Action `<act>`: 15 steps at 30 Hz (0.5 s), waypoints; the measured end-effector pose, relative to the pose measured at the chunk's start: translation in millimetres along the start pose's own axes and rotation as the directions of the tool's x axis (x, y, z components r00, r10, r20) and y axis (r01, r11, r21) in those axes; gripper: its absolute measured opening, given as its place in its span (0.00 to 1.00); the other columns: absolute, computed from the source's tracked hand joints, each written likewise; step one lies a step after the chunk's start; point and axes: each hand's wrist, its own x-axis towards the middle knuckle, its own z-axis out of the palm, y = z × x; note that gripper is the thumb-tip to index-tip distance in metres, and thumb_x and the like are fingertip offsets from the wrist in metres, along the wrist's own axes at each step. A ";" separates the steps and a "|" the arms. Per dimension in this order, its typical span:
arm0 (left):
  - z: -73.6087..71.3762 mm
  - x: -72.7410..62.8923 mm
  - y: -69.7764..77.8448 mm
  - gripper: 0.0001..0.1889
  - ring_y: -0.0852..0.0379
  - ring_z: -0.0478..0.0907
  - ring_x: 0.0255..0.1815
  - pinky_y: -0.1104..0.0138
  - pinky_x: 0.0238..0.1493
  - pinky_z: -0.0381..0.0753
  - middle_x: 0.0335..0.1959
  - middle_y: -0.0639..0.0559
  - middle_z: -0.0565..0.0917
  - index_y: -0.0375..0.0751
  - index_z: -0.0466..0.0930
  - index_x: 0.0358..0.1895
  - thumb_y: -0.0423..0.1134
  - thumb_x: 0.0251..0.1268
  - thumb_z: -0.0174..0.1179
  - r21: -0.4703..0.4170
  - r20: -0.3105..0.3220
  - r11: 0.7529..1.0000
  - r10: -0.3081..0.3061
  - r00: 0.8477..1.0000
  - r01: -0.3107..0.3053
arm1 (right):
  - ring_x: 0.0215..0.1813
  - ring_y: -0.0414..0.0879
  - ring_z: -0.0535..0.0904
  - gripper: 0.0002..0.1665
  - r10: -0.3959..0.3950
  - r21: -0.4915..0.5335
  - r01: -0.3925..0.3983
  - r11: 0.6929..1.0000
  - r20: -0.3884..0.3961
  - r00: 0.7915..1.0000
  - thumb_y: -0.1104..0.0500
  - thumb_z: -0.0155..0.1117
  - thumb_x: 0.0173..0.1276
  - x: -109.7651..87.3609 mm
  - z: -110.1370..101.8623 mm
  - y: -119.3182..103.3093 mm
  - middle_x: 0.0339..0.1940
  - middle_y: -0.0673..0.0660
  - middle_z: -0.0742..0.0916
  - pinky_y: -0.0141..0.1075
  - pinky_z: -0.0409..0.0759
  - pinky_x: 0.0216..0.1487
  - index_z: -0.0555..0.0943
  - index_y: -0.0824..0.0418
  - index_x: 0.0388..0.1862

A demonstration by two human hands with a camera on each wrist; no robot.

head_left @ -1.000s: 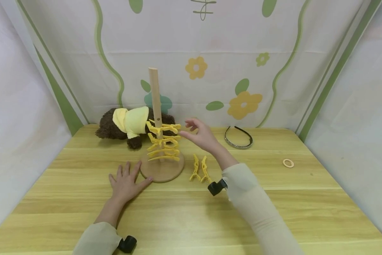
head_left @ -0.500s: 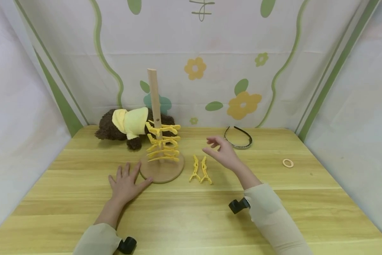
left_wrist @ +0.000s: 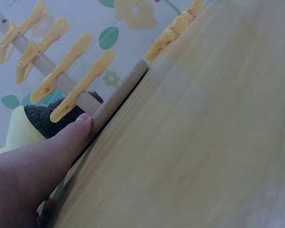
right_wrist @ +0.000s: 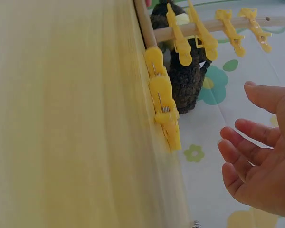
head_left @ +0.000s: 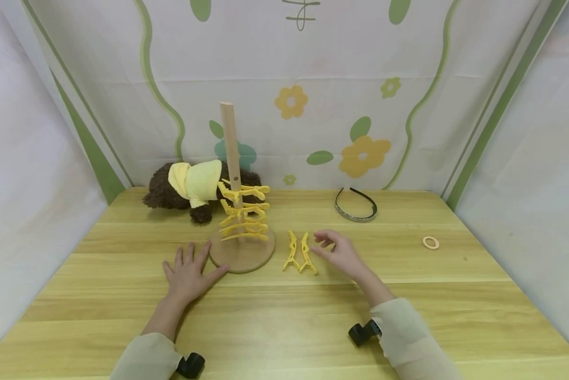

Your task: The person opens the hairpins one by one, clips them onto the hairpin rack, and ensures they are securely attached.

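Several yellow hair clips point(head_left: 243, 211) are clamped one above another on an upright wooden post point(head_left: 230, 140), which rises from a round wooden base point(head_left: 241, 258). My left hand point(head_left: 187, 274) lies flat with spread fingers at the left of that base; in the left wrist view its thumb point(left_wrist: 76, 133) touches the base's rim. Two more yellow hair clips point(head_left: 298, 252) stand side by side on the table to the right of the base. Just right of them is my right hand point(head_left: 343, 256), fingers loosely bent and holding nothing. The right wrist view shows a gap between this hand point(right_wrist: 270, 152) and the clips point(right_wrist: 162, 102).
A dark brown plush toy point(head_left: 194, 184) in a yellow hoodie lies behind the post. At the back right of the wooden table point(head_left: 275, 327) is a black headband point(head_left: 355, 216) with a glittering band. A small pale ring point(head_left: 430, 243) lies further right. Printed cloth walls enclose the table.
My right hand has drawn away from the top clip on the post, moving right and down toward the two clips on the table. My left hand has stayed in place.
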 end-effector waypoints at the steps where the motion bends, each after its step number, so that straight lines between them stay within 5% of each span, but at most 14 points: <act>1: 0.0 0.1 0.1 0.46 0.30 0.37 0.61 0.35 0.47 0.27 0.63 0.31 0.48 0.47 0.51 0.66 0.72 0.46 0.43 0.000 -0.001 1.000 0.001 1.000 -0.001 | 0.41 0.49 0.73 0.26 0.005 0.003 -0.005 1.000 -0.003 1.000 0.52 0.61 0.57 -1.2 1.4 2.0 0.42 0.62 0.78 0.38 0.71 0.37 0.72 0.68 0.50; 15: 1.5 0.3 -0.6 0.45 0.31 0.37 0.61 0.34 0.47 0.28 0.63 0.32 0.49 0.48 0.51 0.66 0.72 0.46 0.43 0.001 -0.006 1.000 -0.001 1.000 0.001 | 0.33 0.45 0.72 0.23 0.048 -0.042 -0.045 0.998 0.062 0.997 0.59 0.67 0.51 -12.7 22.7 21.5 0.33 0.56 0.78 0.35 0.72 0.33 0.75 0.69 0.44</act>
